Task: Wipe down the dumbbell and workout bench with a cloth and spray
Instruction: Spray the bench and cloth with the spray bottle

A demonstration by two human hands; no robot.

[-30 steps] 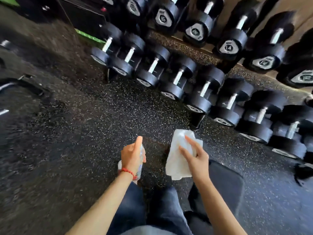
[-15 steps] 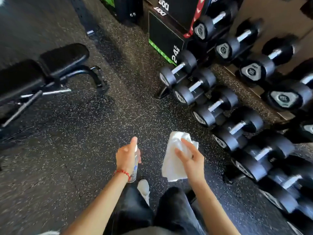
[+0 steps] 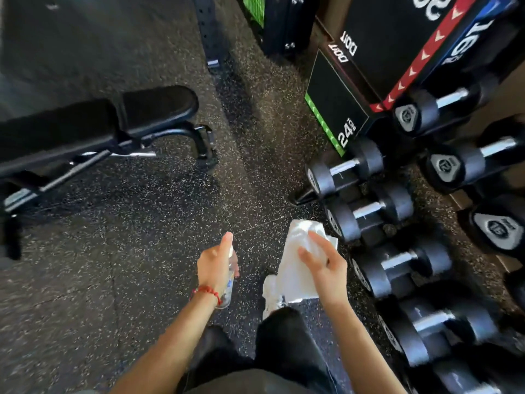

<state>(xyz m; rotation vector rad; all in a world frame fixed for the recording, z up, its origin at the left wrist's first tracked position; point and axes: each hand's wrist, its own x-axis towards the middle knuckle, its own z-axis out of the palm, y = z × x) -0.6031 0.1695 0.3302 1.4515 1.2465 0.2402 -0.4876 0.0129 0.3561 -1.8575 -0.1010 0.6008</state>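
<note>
My left hand [image 3: 214, 265] grips a small clear spray bottle [image 3: 228, 285], with the index finger resting on its top. A white cloth [image 3: 295, 268] hangs in my right hand [image 3: 324, 265], held in front of my legs. The black padded workout bench [image 3: 85, 129] stands at the left, well ahead of my left hand. Black dumbbells with silver handles [image 3: 366, 211] lie in a row on a rack at the right, close beside the cloth.
Stacked black plyo boxes [image 3: 383, 66] marked 24 and 20 stand at the upper right. A black perforated rack upright [image 3: 208, 32] rises at the top middle. Speckled rubber floor [image 3: 142, 251] lies between bench and dumbbells. My white shoe [image 3: 271, 291] shows below the cloth.
The view has swung left: the dumbbell rack slid to the right and the bench came into view at the left. Both hands hold the bottle and cloth as before.
</note>
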